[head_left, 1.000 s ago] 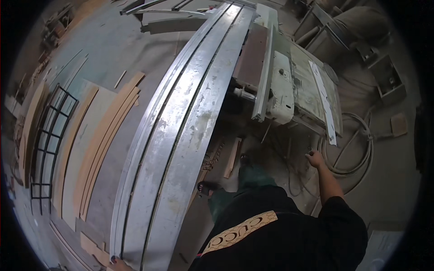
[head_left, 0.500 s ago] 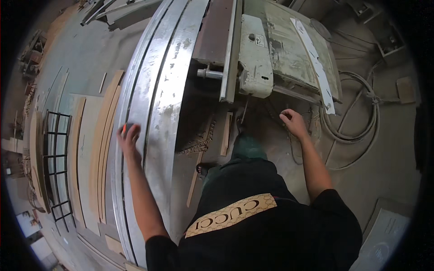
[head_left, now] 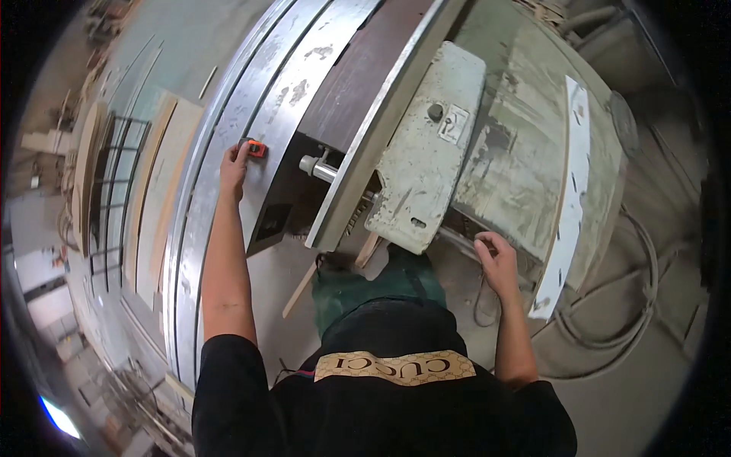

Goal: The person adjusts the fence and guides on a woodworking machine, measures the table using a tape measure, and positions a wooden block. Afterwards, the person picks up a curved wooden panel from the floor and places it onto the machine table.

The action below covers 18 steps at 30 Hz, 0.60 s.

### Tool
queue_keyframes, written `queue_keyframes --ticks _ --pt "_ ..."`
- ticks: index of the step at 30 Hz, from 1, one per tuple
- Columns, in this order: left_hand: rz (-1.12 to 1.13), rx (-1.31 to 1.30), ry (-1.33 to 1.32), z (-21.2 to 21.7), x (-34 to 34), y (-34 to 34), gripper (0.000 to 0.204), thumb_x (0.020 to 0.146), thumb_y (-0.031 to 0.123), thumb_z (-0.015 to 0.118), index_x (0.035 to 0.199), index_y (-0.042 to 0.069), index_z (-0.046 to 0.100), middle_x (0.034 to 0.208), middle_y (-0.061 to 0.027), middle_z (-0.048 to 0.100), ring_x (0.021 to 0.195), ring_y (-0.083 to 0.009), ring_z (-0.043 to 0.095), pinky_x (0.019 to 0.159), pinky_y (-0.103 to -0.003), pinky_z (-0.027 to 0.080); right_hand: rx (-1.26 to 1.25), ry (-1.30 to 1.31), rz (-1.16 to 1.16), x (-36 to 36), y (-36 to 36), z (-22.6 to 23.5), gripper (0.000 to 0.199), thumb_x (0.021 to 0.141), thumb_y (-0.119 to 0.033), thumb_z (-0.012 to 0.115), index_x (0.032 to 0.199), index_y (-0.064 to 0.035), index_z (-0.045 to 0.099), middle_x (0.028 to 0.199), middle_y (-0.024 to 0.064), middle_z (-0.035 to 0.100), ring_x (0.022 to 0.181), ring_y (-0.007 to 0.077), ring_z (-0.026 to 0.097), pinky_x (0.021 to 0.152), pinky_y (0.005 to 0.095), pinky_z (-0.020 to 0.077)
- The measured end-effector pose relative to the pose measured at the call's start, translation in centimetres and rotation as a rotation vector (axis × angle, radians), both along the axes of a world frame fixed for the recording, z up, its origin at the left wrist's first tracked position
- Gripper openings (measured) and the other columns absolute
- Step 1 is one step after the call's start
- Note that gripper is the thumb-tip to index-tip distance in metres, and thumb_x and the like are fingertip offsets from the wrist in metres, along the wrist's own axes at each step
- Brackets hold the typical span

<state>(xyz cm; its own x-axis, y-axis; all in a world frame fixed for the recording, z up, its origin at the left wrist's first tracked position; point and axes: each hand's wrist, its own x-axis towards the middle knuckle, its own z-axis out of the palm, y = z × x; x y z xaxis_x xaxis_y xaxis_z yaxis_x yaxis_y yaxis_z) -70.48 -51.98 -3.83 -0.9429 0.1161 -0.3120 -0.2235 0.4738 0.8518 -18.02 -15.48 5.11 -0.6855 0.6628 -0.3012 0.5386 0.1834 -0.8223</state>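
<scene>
My left hand [head_left: 233,169] reaches out along the long grey metal sliding rail [head_left: 205,228] of a table saw and touches a small orange block [head_left: 256,148] lying on it. My right hand [head_left: 496,261] is curled at the front edge of the pale grey saw table [head_left: 426,160], beside a white strip [head_left: 567,198] that lies along the table's right side. I cannot tell what the right fingers hold, if anything. A dark brown board [head_left: 358,76] lies between the rail and the table.
A metal rod [head_left: 320,167] sticks out under the board. Thick hoses [head_left: 647,305] curl on the dusty floor at right. Wooden boards [head_left: 156,206] and a black metal grid frame [head_left: 110,198] lie on the floor at left. A thin wooden stick [head_left: 301,288] leans near my legs.
My left hand came into view, then slid forward along the rail to the orange block. My right hand moved up to the saw table's front edge. My view shifted closer to the machine.
</scene>
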Motion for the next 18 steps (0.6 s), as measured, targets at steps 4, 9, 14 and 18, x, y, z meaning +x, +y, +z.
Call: queue_keyframes --ticks 4,9,14,18 --pt "0.08 -0.052 0.09 1.7 3.7 -0.7 0.064 0.093 0.047 0.071 0.133 -0.001 0.058 0.121 -0.0125 0.065 0.107 -0.0201 0.061 0.092 -0.032 0.047 0.039 -0.017 0.139 -4.2 6.2 -0.5 0.022 0.095 -0.019 0.068 0.106 -0.0009 0.07 0.096 0.009 0.072 0.087 0.0161 0.067 0.079 0.0307 0.0526" --pt "0.413 -0.134 0.43 3.4 13.4 -0.1 0.038 0.103 0.032 0.058 0.115 -0.004 0.061 0.101 -0.0128 0.062 0.093 -0.0213 0.057 0.086 -0.033 0.046 0.124 0.064 0.224 -10.2 12.2 0.0 0.023 0.098 -0.021 0.066 0.11 -0.0021 0.069 0.099 0.0053 0.07 0.09 0.0134 0.064 0.08 0.0304 0.0518" --pt "0.012 -0.064 0.448 6.0 34.1 2.1 0.015 0.096 0.013 0.062 0.099 0.0 0.055 0.094 -0.0124 0.057 0.089 -0.026 0.054 0.085 -0.037 0.044 0.254 0.079 0.214 -15.0 17.9 -0.6 0.026 0.098 -0.025 0.067 0.112 -0.003 0.07 0.103 0.0063 0.072 0.093 0.0136 0.064 0.084 0.0289 0.0505" --pt "0.13 -0.245 0.492 4.7 34.9 0.9 0.017 0.09 0.012 0.069 0.096 0.002 0.057 0.091 -0.0147 0.057 0.088 -0.0319 0.057 0.083 -0.04 0.045 0.321 0.138 0.214 -21.1 21.1 -1.4 0.033 0.099 -0.028 0.067 0.119 -0.0026 0.069 0.11 0.0067 0.07 0.098 0.0142 0.062 0.089 0.0297 0.0491"
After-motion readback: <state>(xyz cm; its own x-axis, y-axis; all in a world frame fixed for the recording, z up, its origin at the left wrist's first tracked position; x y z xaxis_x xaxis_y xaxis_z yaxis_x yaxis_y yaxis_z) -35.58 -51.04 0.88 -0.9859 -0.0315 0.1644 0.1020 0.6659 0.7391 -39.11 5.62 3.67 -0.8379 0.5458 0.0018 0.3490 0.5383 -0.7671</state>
